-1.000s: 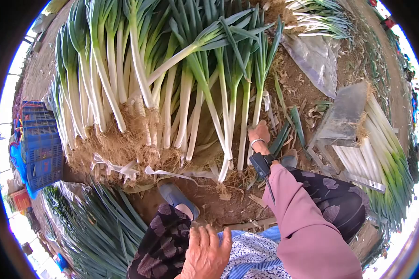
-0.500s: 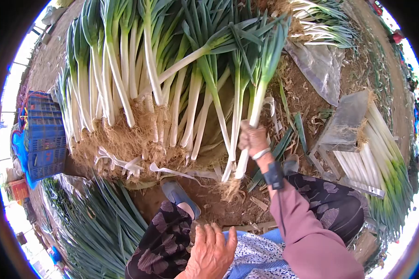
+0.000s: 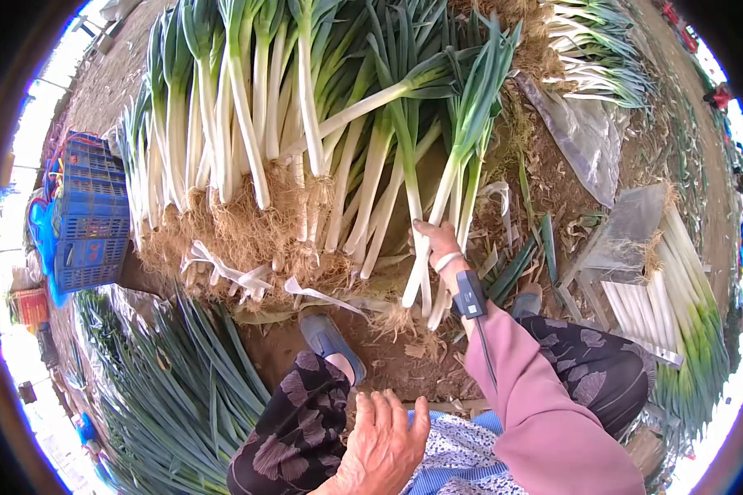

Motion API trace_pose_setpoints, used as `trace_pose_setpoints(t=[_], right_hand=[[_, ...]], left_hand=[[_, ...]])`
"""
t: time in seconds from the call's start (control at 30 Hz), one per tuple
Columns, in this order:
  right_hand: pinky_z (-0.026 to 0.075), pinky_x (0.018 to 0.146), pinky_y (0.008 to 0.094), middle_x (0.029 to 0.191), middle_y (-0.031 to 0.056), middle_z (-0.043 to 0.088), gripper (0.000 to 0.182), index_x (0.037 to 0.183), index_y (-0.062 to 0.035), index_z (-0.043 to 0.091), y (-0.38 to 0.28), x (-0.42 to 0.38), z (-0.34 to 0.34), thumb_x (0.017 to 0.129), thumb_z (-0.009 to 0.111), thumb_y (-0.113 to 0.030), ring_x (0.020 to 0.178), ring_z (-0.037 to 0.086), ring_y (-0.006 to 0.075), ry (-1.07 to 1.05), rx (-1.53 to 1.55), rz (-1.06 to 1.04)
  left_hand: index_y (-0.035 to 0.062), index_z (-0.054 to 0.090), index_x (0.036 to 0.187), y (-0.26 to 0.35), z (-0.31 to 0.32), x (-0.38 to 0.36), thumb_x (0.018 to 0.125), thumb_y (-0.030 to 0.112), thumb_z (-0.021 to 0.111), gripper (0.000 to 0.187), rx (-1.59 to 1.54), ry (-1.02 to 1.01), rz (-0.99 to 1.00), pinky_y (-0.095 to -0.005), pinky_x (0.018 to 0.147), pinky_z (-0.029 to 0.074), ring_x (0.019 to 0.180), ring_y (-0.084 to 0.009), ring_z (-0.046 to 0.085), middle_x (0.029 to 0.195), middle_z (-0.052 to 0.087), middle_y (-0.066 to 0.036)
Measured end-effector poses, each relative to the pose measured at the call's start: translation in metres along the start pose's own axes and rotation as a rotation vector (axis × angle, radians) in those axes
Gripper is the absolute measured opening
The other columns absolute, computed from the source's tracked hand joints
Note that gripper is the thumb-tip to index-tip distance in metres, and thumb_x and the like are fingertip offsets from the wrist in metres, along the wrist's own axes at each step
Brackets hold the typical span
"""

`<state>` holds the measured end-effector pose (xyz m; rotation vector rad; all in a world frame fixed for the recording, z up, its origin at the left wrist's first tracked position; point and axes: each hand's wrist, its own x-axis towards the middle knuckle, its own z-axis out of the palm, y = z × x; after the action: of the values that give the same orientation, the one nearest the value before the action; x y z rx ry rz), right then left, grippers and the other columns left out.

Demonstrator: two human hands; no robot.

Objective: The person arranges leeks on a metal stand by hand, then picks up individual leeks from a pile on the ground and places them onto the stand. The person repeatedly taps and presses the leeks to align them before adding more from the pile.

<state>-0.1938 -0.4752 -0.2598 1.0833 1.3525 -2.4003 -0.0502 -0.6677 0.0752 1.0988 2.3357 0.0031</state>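
Observation:
My right hand (image 3: pixel 439 241), with a white band and a black device at the wrist, is closed round the white stem of a leek (image 3: pixel 444 188). The leek leans, its roots down to the left and its green leaves up to the right, and it crosses other leek stems beside and behind my hand. Close by on the left lies a big pile of leeks (image 3: pixel 248 132), their tangled roots (image 3: pixel 256 227) toward me. Over my lap is my left hand (image 3: pixel 384 441), with its fingers stretched out and nothing in it.
A blue plastic crate (image 3: pixel 91 219) stands at the left. Dark green leaves (image 3: pixel 182 396) are heaped in front of it. On the right, leeks with white stems (image 3: pixel 693 289) lie by a rack with a clear sheet (image 3: pixel 627 227). More leeks (image 3: pixel 594 49) and a plastic sheet (image 3: pixel 578 140) lie farther back.
The leek in my right hand has swung left at its root end and now crosses the neighbouring stems. My left hand stays over my lap. The whole view has shifted slightly.

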Motion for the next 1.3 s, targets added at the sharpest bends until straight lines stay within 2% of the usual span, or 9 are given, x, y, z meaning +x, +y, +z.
trace_pose_setpoints(t=[0.3,0.4,0.63,0.8,0.9,0.97,1.03,1.13,1.3], right_hand=[[0.049,0.046,0.0311,0.068,0.01,0.062,0.017,0.094,0.0011,0.06,-0.052,-0.057,-0.021,0.081,0.065,-0.009,0.055,0.06,0.017,-0.069,0.008,-0.084],[0.047,0.062,0.0265,0.075,0.0072,0.066,0.018,0.088,0.0015,0.067,-0.043,-0.066,-0.035,0.075,0.069,-0.01,0.067,0.061,0.0133,0.28,-0.174,-0.382],[0.052,0.08,0.0276,0.088,0.0117,0.069,0.022,0.095,0.0014,0.066,-0.097,-0.166,0.05,0.084,0.07,-0.018,0.081,0.067,0.0159,-0.014,-0.119,-0.481],[0.051,0.055,0.0262,0.075,0.0038,0.062,0.016,0.089,-0.0055,0.064,-0.127,-0.207,0.133,0.084,0.068,-0.019,0.062,0.058,0.0121,-0.235,-0.197,-0.673],[0.052,0.067,0.0268,0.09,0.0078,0.063,0.037,0.1,-0.0064,0.061,-0.143,-0.213,0.158,0.089,0.061,-0.042,0.078,0.059,0.014,-0.624,-0.252,-0.734],[0.051,0.074,0.0284,0.095,0.0077,0.062,0.056,0.115,-0.0071,0.057,-0.132,-0.156,0.177,0.091,0.049,-0.058,0.088,0.058,0.0145,-0.698,-0.357,-1.227],[0.052,0.082,0.0332,0.112,0.0145,0.06,0.072,0.118,-0.0051,0.054,-0.125,-0.117,0.172,0.087,0.044,-0.069,0.097,0.059,0.0184,-0.546,-0.224,-0.575],[0.048,0.09,0.0345,0.124,0.0169,0.054,0.086,0.133,0.0047,0.042,-0.092,-0.016,0.153,0.084,0.055,-0.064,0.106,0.056,0.0231,-0.166,-0.221,-0.443],[0.043,0.087,0.0402,0.106,0.01,0.055,0.049,0.12,-0.0079,0.051,-0.057,0.078,0.149,0.09,0.059,-0.046,0.096,0.052,0.0234,-0.091,0.078,-0.225]], left_hand=[[-0.0053,0.051,0.12,-0.005,-0.01,0.007,0.079,0.013,0.057,0.045,0.036,0.061,0.142,-0.0418,0.083,0.043,0.094,-0.0341,0.057,0.099,0.058,-0.025],[-0.0057,0.051,0.121,-0.01,0.005,0.011,0.079,0.014,0.057,0.046,0.028,0.162,0.038,-0.0427,0.082,0.042,0.095,-0.0327,0.058,0.1,0.058,-0.023],[-0.0069,0.031,0.137,-0.02,-0.011,0.024,0.088,0.028,0.06,0.067,-0.302,0.495,-0.229,-0.0478,0.095,0.04,0.109,-0.0411,0.054,0.121,0.052,-0.032],[-0.0058,0.031,0.137,-0.043,-0.011,0.021,0.084,0.023,0.069,0.071,-1.276,0.411,-0.344,-0.036,0.077,0.051,0.091,-0.0247,0.062,0.107,0.059,-0.021],[-0.006,0.051,0.119,-0.055,-0.013,0.016,0.086,0.007,0.064,0.037,-1.812,0.561,-0.396,-0.0209,0.05,0.043,0.058,-0.0064,0.052,0.077,0.056,-0.003],[-0.0048,0.053,0.117,-0.06,-0.034,0.004,0.087,0.003,0.059,0.031,-1.951,0.639,-0.476,-0.0213,0.045,0.04,0.052,-0.0066,0.048,0.068,0.053,0.001],[-0.0038,0.052,0.117,-0.068,-0.04,-0.003,0.091,0.008,0.054,0.028,-2.133,0.722,-0.454,-0.0237,0.039,0.034,0.044,-0.0072,0.041,0.06,0.044,0.001],[-0.0023,0.051,0.115,-0.084,-0.035,-0.012,0.093,0.011,0.054,0.027,-2.33,0.763,-0.467,-0.0249,0.039,0.034,0.043,-0.008,0.04,0.06,0.041,0.001],[0.0,0.051,0.111,-0.091,-0.02,-0.011,0.094,0.012,0.054,0.021,-2.557,0.549,-0.762,-0.0282,0.04,0.034,0.045,-0.0102,0.039,0.061,0.038,0.001]])
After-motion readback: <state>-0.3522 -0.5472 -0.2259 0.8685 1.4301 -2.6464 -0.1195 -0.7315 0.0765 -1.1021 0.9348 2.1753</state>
